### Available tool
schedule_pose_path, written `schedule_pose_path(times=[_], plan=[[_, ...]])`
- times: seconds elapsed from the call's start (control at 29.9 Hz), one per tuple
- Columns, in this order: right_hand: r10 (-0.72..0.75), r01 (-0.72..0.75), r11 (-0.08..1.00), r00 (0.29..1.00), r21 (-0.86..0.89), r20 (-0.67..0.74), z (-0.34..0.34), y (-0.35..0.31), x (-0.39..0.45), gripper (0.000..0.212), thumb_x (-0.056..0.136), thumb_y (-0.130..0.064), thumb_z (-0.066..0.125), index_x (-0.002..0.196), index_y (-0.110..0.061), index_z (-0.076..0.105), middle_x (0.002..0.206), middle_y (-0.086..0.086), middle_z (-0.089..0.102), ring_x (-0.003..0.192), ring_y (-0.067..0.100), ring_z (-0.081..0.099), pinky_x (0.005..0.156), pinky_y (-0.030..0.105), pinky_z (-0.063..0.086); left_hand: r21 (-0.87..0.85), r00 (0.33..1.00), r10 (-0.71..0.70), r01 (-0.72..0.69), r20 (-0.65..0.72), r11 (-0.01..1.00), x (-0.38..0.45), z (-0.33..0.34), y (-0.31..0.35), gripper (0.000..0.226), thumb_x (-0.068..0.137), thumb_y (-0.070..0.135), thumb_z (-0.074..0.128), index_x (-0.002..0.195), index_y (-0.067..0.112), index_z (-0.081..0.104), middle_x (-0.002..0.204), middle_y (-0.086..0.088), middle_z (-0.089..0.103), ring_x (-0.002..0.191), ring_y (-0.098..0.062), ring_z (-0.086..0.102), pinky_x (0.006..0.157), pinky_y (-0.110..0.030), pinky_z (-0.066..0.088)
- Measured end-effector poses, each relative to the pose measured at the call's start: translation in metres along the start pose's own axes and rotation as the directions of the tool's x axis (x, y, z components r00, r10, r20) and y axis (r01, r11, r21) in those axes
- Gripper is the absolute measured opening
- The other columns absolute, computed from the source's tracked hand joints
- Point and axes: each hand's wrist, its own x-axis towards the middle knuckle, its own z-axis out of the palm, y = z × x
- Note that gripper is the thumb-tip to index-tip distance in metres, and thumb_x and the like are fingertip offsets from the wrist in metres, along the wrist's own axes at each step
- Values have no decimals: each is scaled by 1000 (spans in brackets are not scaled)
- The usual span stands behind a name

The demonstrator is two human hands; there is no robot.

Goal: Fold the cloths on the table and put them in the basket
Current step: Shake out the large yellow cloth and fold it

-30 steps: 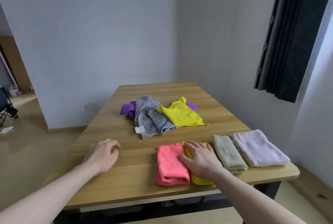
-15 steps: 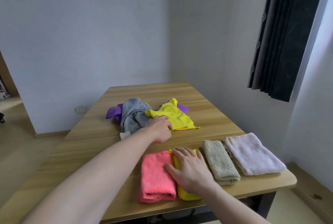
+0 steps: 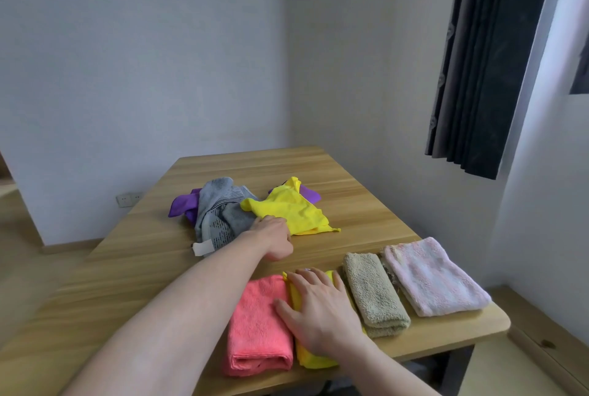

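Four folded cloths lie in a row along the table's near edge: a pink cloth (image 3: 259, 328), a folded yellow cloth (image 3: 314, 360), an olive towel (image 3: 374, 295) and a pale pink towel (image 3: 430, 277). My right hand (image 3: 318, 306) rests flat on the folded yellow cloth, fingers straight. Farther back is a loose pile: a yellow cloth (image 3: 294, 210), a grey cloth (image 3: 223, 214) and a purple cloth (image 3: 181, 207). My left hand (image 3: 274, 236) reaches to the pile, its fingers curled at the near edge of the loose yellow cloth. No basket is in view.
The wooden table (image 3: 127, 274) stands in a room corner, with a white wall close on its right and a dark curtain (image 3: 487, 61) above. Bare wood lies left of my left arm and behind the pile.
My left hand went from resting on the table at the left forward to the loose yellow cloth and stays there. The right hand has stayed on the folded yellow cloth.
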Motion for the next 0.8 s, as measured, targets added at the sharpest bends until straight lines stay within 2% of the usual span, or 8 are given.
schedule_pose_path(times=[0.1,0.2,0.3,0.4,0.53,0.64,0.74,0.8], plan=[[2,-2,1000,1000,-1,2,-1,0,-1,70,92,-69,33,152,-33,39,157,-11,40,150,14,24,125,50,8,-4,999,-49,49,3,999,-2,1,-1,47,82,22,48,126,13,61,146,-8,50,137,-32,40,117,-49,29],[5,-5,1000,1000,-7,9,-2,-1,-2,70,92,-69,33,152,-34,39,157,-12,39,150,13,23,125,49,8,-174,980,-41,7,-193,985,-5,-9,-3,47,83,16,52,129,10,56,145,-9,51,132,-33,47,107,-42,41],[6,-6,1000,1000,-5,16,-2,1,-2,71,92,-69,33,154,-34,36,159,-11,37,151,13,21,126,48,7,-372,928,-95,-49,-360,927,-11,-33,-6,66,86,9,52,151,10,42,160,-1,34,144,-26,36,116,-40,36],[-2,1,1000,999,5,40,-5,-1,-4,75,93,-68,32,159,-35,22,164,-10,28,154,14,16,126,48,5,-489,876,-165,-90,-453,868,-22,-66,-8,66,88,5,49,153,10,39,161,1,32,146,-24,34,118,-40,34],[-1,1,1000,999,10,40,-10,-4,-6,79,92,-70,32,161,-35,13,166,-13,22,154,13,14,126,50,3,-537,800,-208,-162,-563,828,-37,-113,-13,60,89,8,49,149,11,46,157,0,40,140,-24,43,116,-36,36],[37,-34,998,997,48,-61,-23,-9,-4,77,93,-71,30,160,-34,18,160,-15,29,149,13,24,126,49,5,-515,744,-192,-230,-640,826,-56,-154,-16,56,90,9,50,146,12,50,153,-1,45,136,-23,48,114,-37,38],[71,-40,991,969,130,-235,-50,-17,-2,75,93,-71,36,156,-34,24,151,-13,42,138,13,38,120,41,25,-468,677,-157,-305,-719,830,-82,-187,-19,51,91,10,52,142,12,55,150,-2,50,135,-23,50,114,-36,39],[142,-48,961,930,271,-340,-73,-22,4,76,91,-68,50,153,-31,28,148,-10,44,134,14,43,112,36,37,-440,639,-139,-339,-756,831,-104,-203,-21,48,91,11,53,139,14,59,147,-1,53,132,-22,52,113,-33,40]])
